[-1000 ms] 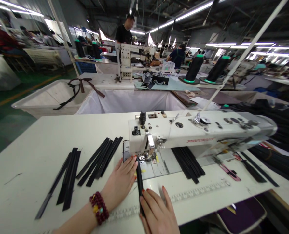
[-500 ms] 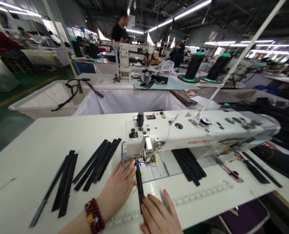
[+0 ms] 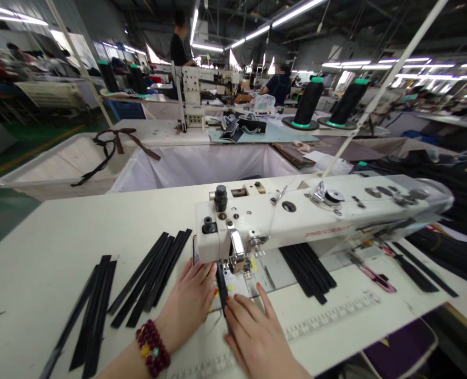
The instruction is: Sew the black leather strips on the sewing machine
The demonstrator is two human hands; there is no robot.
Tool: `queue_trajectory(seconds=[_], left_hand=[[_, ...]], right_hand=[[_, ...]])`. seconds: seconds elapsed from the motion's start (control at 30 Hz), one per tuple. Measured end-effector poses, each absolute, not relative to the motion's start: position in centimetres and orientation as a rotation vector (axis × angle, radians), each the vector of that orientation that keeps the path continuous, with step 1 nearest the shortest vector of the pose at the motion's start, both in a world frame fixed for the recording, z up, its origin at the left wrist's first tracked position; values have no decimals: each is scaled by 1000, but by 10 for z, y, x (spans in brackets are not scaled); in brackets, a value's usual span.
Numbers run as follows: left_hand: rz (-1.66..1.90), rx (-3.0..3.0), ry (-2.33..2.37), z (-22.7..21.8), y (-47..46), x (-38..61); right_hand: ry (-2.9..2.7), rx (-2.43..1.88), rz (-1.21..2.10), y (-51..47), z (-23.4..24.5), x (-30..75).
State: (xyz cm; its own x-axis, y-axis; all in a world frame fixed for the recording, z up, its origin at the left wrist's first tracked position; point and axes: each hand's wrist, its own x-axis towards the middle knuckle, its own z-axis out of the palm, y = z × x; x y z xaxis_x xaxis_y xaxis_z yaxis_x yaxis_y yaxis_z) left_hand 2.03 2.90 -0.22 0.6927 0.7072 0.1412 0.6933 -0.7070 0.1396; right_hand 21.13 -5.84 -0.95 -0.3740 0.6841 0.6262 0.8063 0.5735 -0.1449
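A narrow black strip [image 3: 222, 290] runs from under the presser foot of the white sewing machine [image 3: 296, 216] toward me. My left hand [image 3: 192, 297], with a dark red bead bracelet at the wrist, lies flat to the left of the strip, its fingertips against the strip's edge close to the needle area. On the strip's near end rests my right hand [image 3: 253, 329]; its thumb and first fingers are closed about the strip while another finger stands apart. The strip's tail is hidden under this hand. Fingers and machine head cover the needle point.
Black strips lie in two groups [image 3: 93, 310] [image 3: 152, 279] at left, and another bundle [image 3: 308, 271] lies under the machine arm. Pink-handled snips [image 3: 375, 273] and a ruler scale [image 3: 332, 316] are at right. Beyond the table stand a lined bin [image 3: 194, 163] and thread cones [image 3: 310, 102].
My right hand has moved forward along the strip, closer to the machine, and less of the strip shows between my hands. My left hand stays beside the presser foot. The view has shifted slightly.
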Motion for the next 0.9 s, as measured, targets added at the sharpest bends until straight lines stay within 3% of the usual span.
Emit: queue_trajectory(seconds=[0.9], left_hand=[[583,2668,1125,17,66,20]], right_hand=[[-2278,-1295,-368,-15,-19,204]])
